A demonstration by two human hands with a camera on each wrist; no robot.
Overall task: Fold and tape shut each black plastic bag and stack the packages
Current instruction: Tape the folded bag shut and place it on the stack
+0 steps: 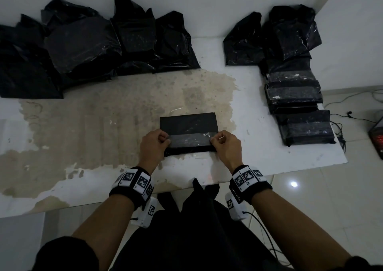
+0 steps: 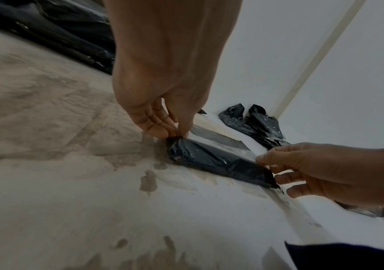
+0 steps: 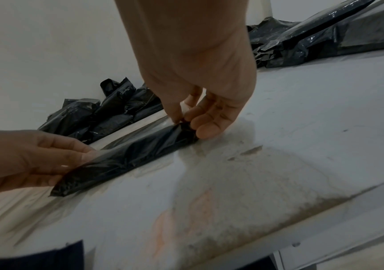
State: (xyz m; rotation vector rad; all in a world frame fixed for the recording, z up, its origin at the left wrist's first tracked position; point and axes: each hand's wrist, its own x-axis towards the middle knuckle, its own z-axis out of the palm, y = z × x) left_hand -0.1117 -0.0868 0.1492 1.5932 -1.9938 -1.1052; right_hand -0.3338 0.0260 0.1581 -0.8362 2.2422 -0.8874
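A flat folded black bag package (image 1: 188, 125) lies on the worn table (image 1: 93, 115) in front of me, a strip of clear tape (image 1: 189, 140) across its near part. My left hand (image 1: 157, 141) pinches the left end of the tape and bag edge, thumb and fingers curled (image 2: 163, 127). My right hand (image 1: 220, 142) pinches the right end the same way (image 3: 186, 118). In the wrist views the package (image 2: 214, 160) (image 3: 126, 157) is a low black wedge held at both ends. Taped packages (image 1: 298, 104) are stacked at the right.
Several loose, unfolded black bags (image 1: 83, 42) are heaped along the wall at the back left. Two more bags (image 1: 269, 36) lean behind the stack. The table's near edge (image 1: 186, 184) is close to my body. Cables (image 1: 339, 121) lie on the floor to the right.
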